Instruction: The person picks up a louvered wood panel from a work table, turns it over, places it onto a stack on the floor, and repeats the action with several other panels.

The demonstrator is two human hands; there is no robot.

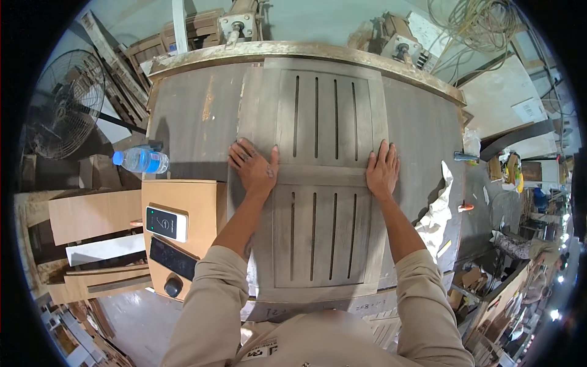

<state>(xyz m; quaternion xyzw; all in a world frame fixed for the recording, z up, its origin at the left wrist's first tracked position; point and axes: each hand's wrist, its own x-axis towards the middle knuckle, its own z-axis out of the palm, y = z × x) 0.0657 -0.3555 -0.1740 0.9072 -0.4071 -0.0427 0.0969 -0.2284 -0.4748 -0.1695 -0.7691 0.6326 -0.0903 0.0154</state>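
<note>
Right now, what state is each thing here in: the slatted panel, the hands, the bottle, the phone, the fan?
Slatted wooden panel: lying flat on the workbench, slots lengthwise.
Left hand: open, palm down on the panel's left edge.
Right hand: open, palm down on its right edge.
Water bottle: lying on its side, blue cap on.
Phone: screen lit.
Fan: cannot tell whether it is running.

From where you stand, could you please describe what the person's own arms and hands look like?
Both arms wear loose beige long sleeves, pushed up so that the forearms are bare. The left hand is bare, without a glove, and dark tattoo-like markings show on its back and along the left forearm. The right hand is also bare, with no glove, ring or watch visible.
</note>
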